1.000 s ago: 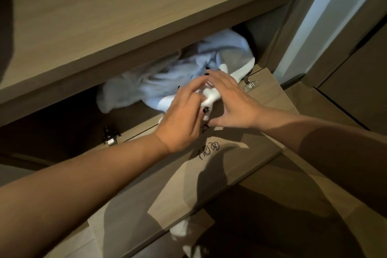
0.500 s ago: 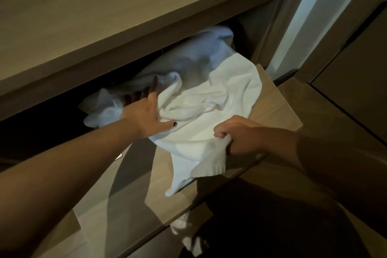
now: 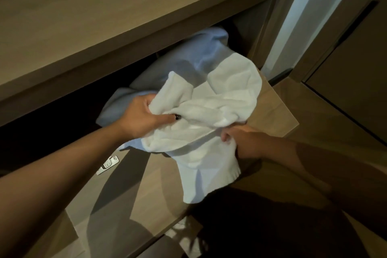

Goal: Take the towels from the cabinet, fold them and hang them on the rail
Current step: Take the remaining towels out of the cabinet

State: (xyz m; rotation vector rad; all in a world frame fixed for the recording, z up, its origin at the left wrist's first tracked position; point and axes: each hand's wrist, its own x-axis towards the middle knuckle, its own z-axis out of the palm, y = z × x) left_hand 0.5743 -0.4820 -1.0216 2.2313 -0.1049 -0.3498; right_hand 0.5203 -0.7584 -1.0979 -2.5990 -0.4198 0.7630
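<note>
Towels are what both my hands are on, at the mouth of the low cabinet. Nearest me, a small bit of white cloth (image 3: 178, 228) shows below the edge of the dropped-open cabinet door (image 3: 129, 201), whose wooden inner face lies flat in front of me with a metal hinge (image 3: 107, 164) fixed by its left side. Over that door hangs the white towel (image 3: 209, 132), its lower corner draped past the door's front edge. My right hand (image 3: 240, 140) has its fingers curled into the towel's right side, gripping a fold just above the hanging part. My left hand (image 3: 144, 117) sits further in, thumb pressed across the top and fingers tucked under a bunched ridge of the same towel, so it is pinched between them. Behind the white towel, half inside the dark opening, lies a crumpled pale blue towel (image 3: 188, 56), touching the white one and running back under the worktop (image 3: 104, 6), whose wooden slab spans the upper part of the view. To the right stand a pale vertical strip of wall (image 3: 303, 6) and a brown panelled door (image 3: 356, 58).
</note>
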